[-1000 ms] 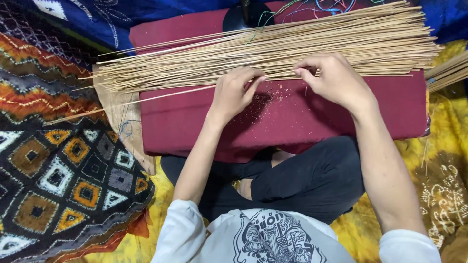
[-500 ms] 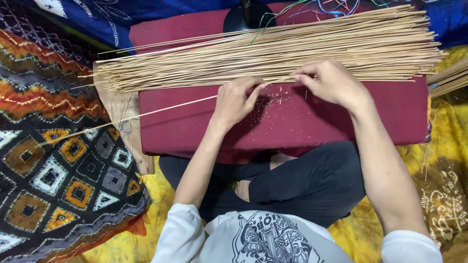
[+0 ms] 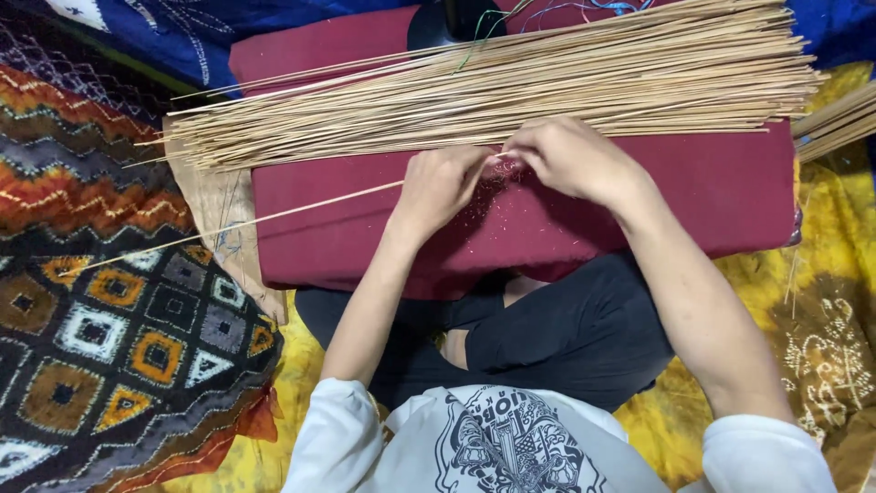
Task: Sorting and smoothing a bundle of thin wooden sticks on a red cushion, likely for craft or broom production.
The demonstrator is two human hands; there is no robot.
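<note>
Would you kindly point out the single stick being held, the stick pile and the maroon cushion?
single stick [image 3: 274, 213], head view, mid-shaft.
stick pile [image 3: 547, 78], head view, middle of bundle.
maroon cushion [image 3: 712, 192], head view, bare top.

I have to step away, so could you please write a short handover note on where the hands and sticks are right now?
Left hand: pinching one thin stick, which runs out left past the maroon cushion.
Right hand: fingers meet the left hand's at that stick's near end.
Stick pile: spread along the cushion's far edge, apart from the held one.
Done: one stick pulled apart from the pile.
Left: the rest of the pile.
</note>
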